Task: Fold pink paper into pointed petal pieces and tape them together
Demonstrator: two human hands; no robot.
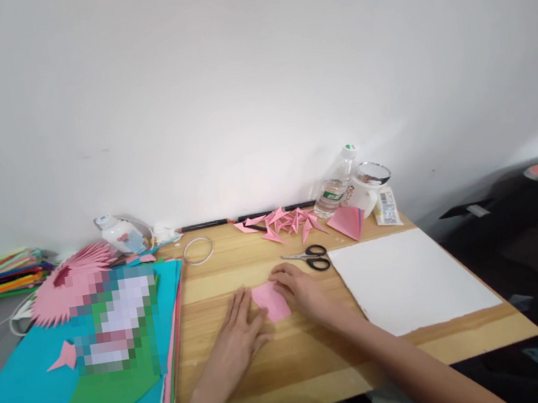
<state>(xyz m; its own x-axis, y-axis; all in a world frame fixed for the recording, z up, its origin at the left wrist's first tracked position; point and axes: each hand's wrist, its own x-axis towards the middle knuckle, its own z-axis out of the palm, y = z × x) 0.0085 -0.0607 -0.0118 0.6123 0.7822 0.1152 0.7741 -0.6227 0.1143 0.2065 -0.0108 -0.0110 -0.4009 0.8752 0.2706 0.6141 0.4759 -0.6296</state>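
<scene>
A small square of pink paper point(273, 303) lies on the wooden table between my hands. My left hand point(238, 327) rests flat at its left side, fingers stretched out, with the thumb at the paper's edge. At the upper right corner of the paper, my right hand point(302, 291) has its fingers bent and closed on the edge. Just beyond it lie scissors point(310, 257) with black handles. Several folded pink paper pieces point(289, 222) are heaped farther back, against the wall.
White board point(412, 281) covers the table's right part. Coloured sheets point(20, 400) are stacked at left, with a pink folded-paper ring point(71, 281) behind. A water bottle point(334, 185), a white cup point(363, 194), a pink paper stack point(348, 223) and a ring point(198, 251) stand or lie farther back.
</scene>
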